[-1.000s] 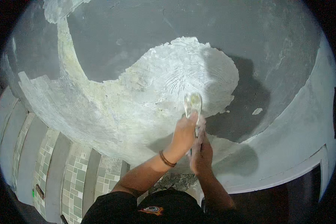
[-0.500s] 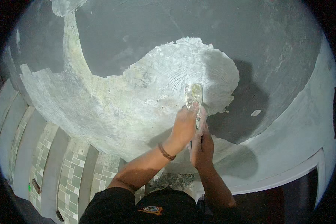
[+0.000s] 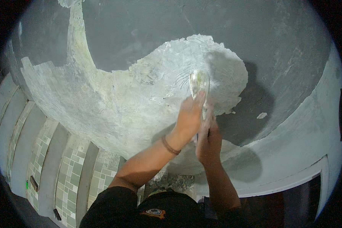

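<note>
A putty knife (image 3: 198,79), its wide blade smeared with pale plaster, is against a white skim-coated patch (image 3: 148,83) on a dark grey wall (image 3: 133,22). My left hand (image 3: 188,119) is closed on the lower part of the knife, with its thumb on the blade. My right hand (image 3: 209,142) is wrapped round the handle below it, fingers dusted with white. Both hands are slightly blurred. My shadow falls on the patch and the grey wall to the right.
Steps with grey edges and green-and-white tiles (image 3: 66,178) run along the lower left, with small dark objects (image 3: 34,183) on them. At the lower right is a pale frame (image 3: 277,185) around a dark opening. A lighter wall band (image 3: 300,133) curves above it.
The knife and both hands have moved upward and slightly right on the patch. The steps and wall edges have shifted a little in view. The grip looks the same.
</note>
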`<action>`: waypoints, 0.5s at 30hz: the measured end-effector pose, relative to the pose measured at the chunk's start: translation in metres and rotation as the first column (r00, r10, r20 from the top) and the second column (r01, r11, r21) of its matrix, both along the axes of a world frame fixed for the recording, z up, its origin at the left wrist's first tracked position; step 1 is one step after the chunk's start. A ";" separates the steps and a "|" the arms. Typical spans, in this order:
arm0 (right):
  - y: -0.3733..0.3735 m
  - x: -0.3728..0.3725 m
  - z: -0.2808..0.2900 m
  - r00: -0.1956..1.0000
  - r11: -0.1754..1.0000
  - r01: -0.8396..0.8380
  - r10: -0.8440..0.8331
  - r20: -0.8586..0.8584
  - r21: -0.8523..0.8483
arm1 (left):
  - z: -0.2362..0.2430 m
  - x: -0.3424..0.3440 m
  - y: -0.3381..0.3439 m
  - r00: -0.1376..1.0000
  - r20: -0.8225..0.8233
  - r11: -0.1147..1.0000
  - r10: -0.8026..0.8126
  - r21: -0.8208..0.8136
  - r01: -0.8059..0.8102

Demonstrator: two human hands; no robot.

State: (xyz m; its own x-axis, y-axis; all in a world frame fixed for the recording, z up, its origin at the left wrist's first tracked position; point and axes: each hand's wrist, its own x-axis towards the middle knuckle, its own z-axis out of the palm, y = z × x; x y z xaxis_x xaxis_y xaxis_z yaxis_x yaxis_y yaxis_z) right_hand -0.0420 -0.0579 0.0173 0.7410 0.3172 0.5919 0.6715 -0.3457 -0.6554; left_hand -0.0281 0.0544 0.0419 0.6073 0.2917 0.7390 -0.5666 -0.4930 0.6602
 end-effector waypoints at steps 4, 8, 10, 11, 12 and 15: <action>-0.003 -0.004 0.010 0.986 0.999 -0.036 0.041 -0.164 0.029 | 0.015 -0.006 0.002 0.974 -0.118 0.949 -0.193 -0.274 0.155; 0.004 -0.015 0.016 0.977 0.999 -0.031 0.038 -0.208 0.035 | 0.021 -0.016 0.000 0.951 -0.247 0.953 -0.188 -0.279 0.116; 0.010 -0.008 0.019 0.991 0.991 -0.085 0.095 -0.098 0.101 | 0.026 -0.014 0.002 0.991 -0.100 0.980 -0.092 -0.186 0.072; 0.012 -0.002 0.020 0.997 0.993 -0.072 0.074 -0.020 0.097 | 0.030 -0.010 0.004 0.982 -0.130 0.968 -0.138 -0.226 0.106; 0.016 0.008 0.023 0.997 0.994 -0.059 0.054 0.057 0.094 | 0.031 -0.008 0.005 0.967 -0.145 0.939 -0.210 -0.304 0.158; 0.008 0.006 0.024 0.999 0.999 -0.044 0.045 -0.020 0.009 | 0.028 -0.004 0.006 0.926 -0.031 0.815 -0.377 -0.485 0.316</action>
